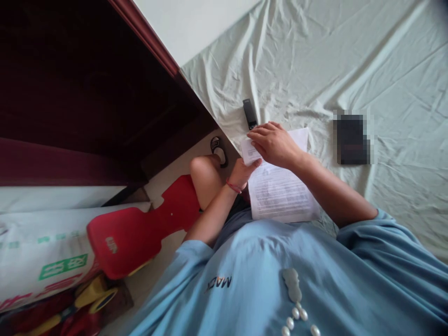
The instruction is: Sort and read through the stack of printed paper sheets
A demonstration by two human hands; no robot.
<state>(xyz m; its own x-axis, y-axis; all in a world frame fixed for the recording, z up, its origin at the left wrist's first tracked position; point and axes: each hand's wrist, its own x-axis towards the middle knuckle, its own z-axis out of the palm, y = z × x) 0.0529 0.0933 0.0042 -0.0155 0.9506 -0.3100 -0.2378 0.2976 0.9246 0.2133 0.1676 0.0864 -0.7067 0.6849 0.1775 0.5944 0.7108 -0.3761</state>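
My left hand (243, 173) is closed on the left edge of some printed paper sheets (284, 193), its thumb on top. A red string bracelet circles that wrist. Across the upper part of the sheets lies my right hand (275, 143), back upward, its fingers stretched to the left over a small white flap of paper (249, 153) with print on it. The palm side of this hand is hidden. Just beyond its fingertips, a slim black object (249, 113), which looks like a stapler, lies on the pale wrinkled bed sheet (301, 60).
A dark pixelated rectangle (352, 140) lies on the bed sheet to the right. Left of my legs stand a red plastic seat (119, 240), a white printed sack (42, 247) and a yellow and red item (94, 296). Dark wooden furniture (87, 84) fills the upper left.
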